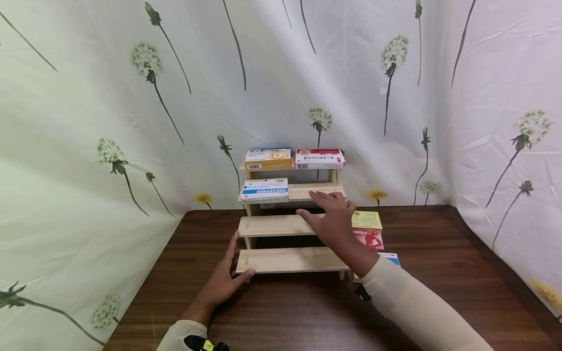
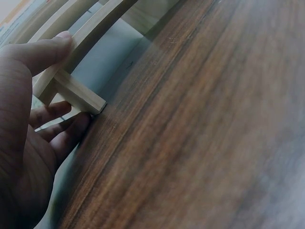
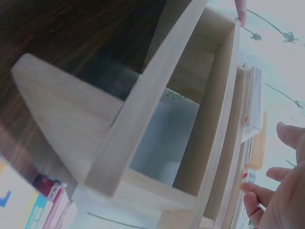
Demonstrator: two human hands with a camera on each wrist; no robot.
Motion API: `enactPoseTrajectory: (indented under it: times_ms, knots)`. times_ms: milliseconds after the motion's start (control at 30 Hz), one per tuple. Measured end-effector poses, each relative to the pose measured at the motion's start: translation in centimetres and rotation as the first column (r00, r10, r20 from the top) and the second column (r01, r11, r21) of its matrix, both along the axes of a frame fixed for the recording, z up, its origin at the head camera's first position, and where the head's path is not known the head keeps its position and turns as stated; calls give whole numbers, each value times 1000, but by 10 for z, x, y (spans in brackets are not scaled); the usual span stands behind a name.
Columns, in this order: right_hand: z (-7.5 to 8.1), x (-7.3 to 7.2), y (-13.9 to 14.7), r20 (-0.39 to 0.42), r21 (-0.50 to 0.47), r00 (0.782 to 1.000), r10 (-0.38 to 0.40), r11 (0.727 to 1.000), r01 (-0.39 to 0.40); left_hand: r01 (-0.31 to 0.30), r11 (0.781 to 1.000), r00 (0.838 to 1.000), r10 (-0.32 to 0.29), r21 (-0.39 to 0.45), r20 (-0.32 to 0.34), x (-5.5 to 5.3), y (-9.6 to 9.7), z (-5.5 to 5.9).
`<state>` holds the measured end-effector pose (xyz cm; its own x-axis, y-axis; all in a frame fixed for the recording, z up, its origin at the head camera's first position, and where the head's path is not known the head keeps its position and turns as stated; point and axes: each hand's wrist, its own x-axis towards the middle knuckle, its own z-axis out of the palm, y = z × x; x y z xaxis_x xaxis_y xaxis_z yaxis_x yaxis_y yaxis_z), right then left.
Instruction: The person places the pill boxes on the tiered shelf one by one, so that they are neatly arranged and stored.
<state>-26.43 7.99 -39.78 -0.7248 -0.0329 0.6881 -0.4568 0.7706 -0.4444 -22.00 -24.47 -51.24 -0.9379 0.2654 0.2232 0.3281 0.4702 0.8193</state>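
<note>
A four-tier wooden display stand (image 1: 290,262) stands on the table. My left hand (image 1: 222,282) holds its left end, the thumb on the lowest shelf's front corner and the fingers along the side; in the left wrist view the fingertips (image 2: 78,126) reach behind a leg. My right hand (image 1: 334,222) hovers over the right part of the middle shelves, holding nothing, fingers loosely bent. An orange-and-white medicine box (image 1: 268,158) and a red-and-white medicine box (image 1: 319,158) lie on the top shelf. On the second shelf, at left, lies a blue-and-white medicine box (image 1: 265,191).
Right of the stand, partly behind my right arm, are a yellow-green box (image 1: 368,220), a red box (image 1: 371,239) and a blue-and-white box (image 1: 390,258). The dark wooden table (image 1: 290,312) extends in front. A white curtain with dandelion print (image 1: 272,97) hangs behind and at both sides.
</note>
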Motion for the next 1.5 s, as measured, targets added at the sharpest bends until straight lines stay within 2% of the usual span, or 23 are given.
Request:
enactPoseTrajectory:
  times_ms: [267,567,900,1133,1367,1500]
  knots:
    - [0,9,17,-3,-63,1000,29,998,-29,-8,1000,1000,8,-19,17,-2,0,-1]
    - [-2,15,38,43,-119,997,59,991,-54,-5,1000,1000,5,-3,17,-1,0,-1]
    - [-6,23,62,36,-114,997,62,992,-58,0,1000,1000,0,0,0,-2,-1,-4]
    - [-18,25,79,31,-106,998,46,993,-42,8,1000,1000,-9,15,22,-3,-1,-5]
    - [-21,33,97,34,-115,999,30,993,-26,18,1000,999,-19,22,28,-3,-1,-6]
    - [-22,37,107,72,-122,997,30,992,-21,15,1000,1000,-15,24,13,-3,-1,-6]
